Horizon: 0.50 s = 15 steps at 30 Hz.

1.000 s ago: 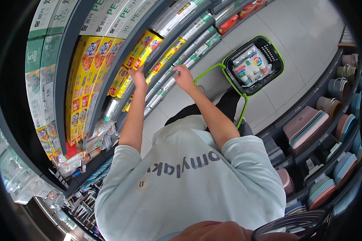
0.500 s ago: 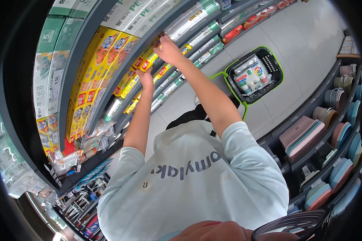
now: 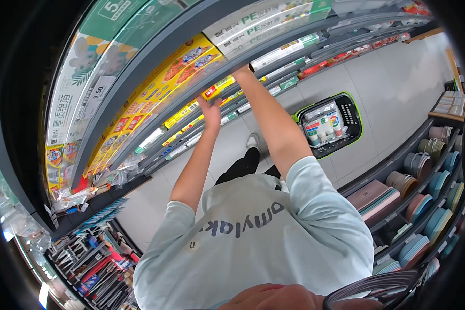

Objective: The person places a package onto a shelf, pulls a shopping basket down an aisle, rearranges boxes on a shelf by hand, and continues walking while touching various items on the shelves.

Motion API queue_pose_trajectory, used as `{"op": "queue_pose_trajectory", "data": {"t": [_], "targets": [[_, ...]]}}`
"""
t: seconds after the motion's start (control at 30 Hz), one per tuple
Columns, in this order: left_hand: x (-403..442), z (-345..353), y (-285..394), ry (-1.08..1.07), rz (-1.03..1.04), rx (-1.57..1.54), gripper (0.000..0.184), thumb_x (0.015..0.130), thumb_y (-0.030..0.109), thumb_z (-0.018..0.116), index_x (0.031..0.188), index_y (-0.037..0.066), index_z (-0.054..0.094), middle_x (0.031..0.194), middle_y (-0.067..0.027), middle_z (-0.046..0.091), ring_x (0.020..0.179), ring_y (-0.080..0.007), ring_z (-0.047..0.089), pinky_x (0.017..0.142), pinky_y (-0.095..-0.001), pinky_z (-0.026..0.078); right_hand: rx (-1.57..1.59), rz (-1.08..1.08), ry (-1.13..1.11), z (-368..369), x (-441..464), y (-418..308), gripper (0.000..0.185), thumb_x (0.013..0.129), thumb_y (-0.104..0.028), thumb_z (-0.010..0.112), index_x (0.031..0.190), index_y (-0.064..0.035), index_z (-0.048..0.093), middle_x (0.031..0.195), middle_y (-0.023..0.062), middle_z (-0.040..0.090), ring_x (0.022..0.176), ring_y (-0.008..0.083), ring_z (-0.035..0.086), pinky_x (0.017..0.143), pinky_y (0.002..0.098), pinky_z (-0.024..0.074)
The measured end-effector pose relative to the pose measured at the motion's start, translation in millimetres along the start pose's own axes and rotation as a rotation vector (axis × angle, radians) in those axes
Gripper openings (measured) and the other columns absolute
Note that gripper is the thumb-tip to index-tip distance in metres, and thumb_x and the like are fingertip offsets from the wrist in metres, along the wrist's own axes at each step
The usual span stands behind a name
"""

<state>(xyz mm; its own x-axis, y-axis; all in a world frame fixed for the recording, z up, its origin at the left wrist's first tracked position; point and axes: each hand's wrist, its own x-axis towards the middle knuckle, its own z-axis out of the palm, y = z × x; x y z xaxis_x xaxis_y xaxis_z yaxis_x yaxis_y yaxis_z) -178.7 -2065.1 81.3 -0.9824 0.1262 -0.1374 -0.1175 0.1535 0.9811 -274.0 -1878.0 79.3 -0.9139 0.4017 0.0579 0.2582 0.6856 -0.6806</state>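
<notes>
My left hand [image 3: 210, 111] is raised at the shelf front, thumb and fingers apart. Its fingertips are at the near end of a yellow box [image 3: 217, 89] on the shelf under the large cartons; nothing is visibly held. My right hand [image 3: 241, 72] reaches in at the far end of that box, below the PE cartons [image 3: 263, 26]. The shelf edge hides its fingers, so its grip does not show. White and green boxes [image 3: 284, 52] lie just right of it. Larger yellow cartons [image 3: 155, 98] stand on the shelf above, to the left.
A black basket with a green rim [image 3: 357, 124] stands on the floor, holding packaged bottles [image 3: 325, 124]. Shelves of bowls and plates [image 3: 413, 248] curve along the right. Hanging utensils [image 3: 95, 263] are at the lower left. My shoe [image 3: 252, 140] shows on the tiled floor.
Both hands have moved right along the shelf. My right hand has gone from beside the basket handle up to the shelf, its fingers now hidden. The view has shifted, and the basket appears lower.
</notes>
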Motion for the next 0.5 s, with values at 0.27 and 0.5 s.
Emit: {"op": "queue_pose_trajectory", "data": {"t": [0.27,0.5], "targets": [[1,1,5,0.033,0.018,-0.058,0.091,0.082,-0.008,0.062,0.156,0.004,0.012,0.161,-0.0184,0.022,0.149,-0.0280,0.020,0.120,-0.0371,0.015,0.166,0.064,0.146,7,-3,-3,0.066,0.098,-0.049,0.046,0.152,-0.0116,0.038,0.159,0.0144,0.033,0.146,0.0310,0.031,0.120,0.0412,0.0261],[1,2,6,0.015,0.068,-0.023,0.092,0.081,-0.009,0.061,0.156,0.005,0.011,0.157,-0.0188,0.027,0.148,-0.0287,0.023,0.120,-0.0370,0.016,0.158,0.038,0.107,3,5,0,0.065,0.098,-0.048,0.047,0.151,-0.0111,0.038,0.159,0.0148,0.033,0.146,0.0313,0.032,0.119,0.0414,0.0265]]}}
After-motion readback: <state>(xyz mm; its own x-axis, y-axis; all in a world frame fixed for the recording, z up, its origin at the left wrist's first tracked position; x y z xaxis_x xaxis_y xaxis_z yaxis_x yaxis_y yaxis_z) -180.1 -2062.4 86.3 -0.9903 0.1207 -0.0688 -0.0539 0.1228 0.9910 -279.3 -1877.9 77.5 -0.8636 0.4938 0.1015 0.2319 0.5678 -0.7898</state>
